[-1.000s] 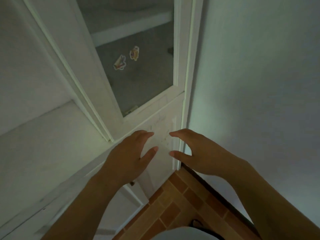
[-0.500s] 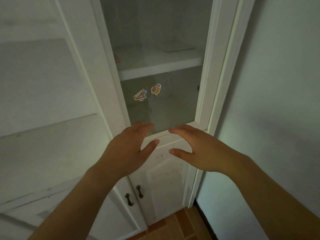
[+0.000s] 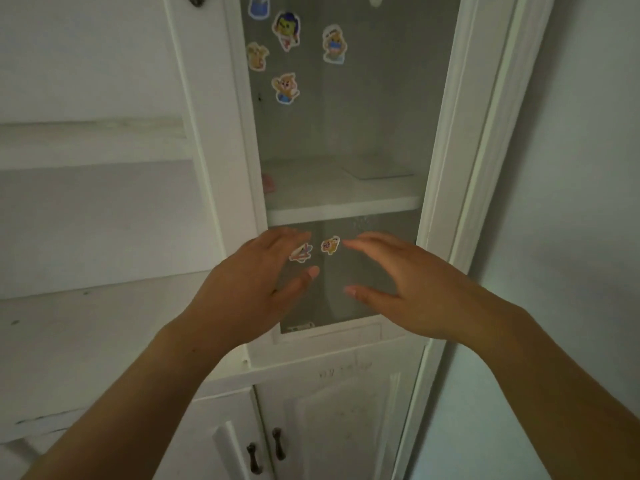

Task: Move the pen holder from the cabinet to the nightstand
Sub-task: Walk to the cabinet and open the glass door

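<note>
A: What filled the view then?

B: The white cabinet [image 3: 214,109], its tall glass door [image 3: 346,133] shut. A second before, the camera looked down at the tiled floor and the lower panel; it had since tilted up, so the upper glass and most of the stickers [image 3: 286,29] came into sight.

A: And inside?

B: One shelf [image 3: 343,202] behind the glass, with a flat pale sheet lying on it and a small pink thing at its left edge. Below, the two lower door handles [image 3: 266,448]. No pen holder showed anywhere I could make out; the glass was dim, so it might have been higher up or hidden.

A: The hands?

B: Both had risen with the view. The left hand [image 3: 252,289] and the right hand [image 3: 412,289] were held up in front of the lower glass, near each other but apart, fingers spread and loosely curved, grasping nothing. I couldn't tell if they touched the glass.

A: So where did that leave the task?

B: At the very start, I'd judge: searching. The door still needed opening, and the nightstand wasn't in view.
</note>
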A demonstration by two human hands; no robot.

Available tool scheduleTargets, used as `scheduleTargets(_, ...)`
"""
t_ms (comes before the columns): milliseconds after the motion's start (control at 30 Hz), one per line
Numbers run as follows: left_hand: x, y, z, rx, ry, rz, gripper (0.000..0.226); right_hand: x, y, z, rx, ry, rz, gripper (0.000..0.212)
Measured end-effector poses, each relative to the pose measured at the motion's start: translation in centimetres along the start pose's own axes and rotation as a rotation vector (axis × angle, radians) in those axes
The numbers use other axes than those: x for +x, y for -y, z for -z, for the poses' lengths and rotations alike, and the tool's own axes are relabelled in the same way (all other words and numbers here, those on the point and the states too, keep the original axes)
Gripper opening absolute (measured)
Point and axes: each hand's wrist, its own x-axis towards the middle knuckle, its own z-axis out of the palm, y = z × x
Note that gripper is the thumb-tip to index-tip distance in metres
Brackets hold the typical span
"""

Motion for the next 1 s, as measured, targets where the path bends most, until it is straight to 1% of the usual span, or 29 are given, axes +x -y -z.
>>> scheduleTargets(233, 1.2, -1.6, 2.9, 0.149, -0.042, -0.054, 0.054, 1.4, 0.7, 3.6, -0.078, -0.068, 0.084, 0.058)
scheduleTargets(400, 1.6, -1.9, 5.6, 0.257, -0.135, -0.108, 0.065, 1.9, 0.9, 6.4, -0.131, -0.151, 0.139, 0.060)
scheduleTargets(533, 2.5, -1.9, 7.8, 0.322, -0.198, -0.115, 0.063, 2.9, 1.6, 8.1, -0.162, -0.219, 0.186, 0.059)
scheduleTargets(667, 3.5, -2.0, 9.8, 0.346, -0.258, -0.136, 0.059, 3.9, 2.6, 9.8, -0.193, -0.245, 0.228, 0.059)
scheduleTargets(867, 4.8, -2.3, 13.5, 0.350, -0.378, -0.141, 0.062, 5.8, 3.9, 12.1, -0.211, -0.325, 0.295, 0.059)
scheduleTargets(1000, 5.4, -2.1, 15.6, 0.356, -0.464, -0.135, 0.062, 7.3, 4.6, 13.2, -0.207, -0.346, 0.305, 0.060)
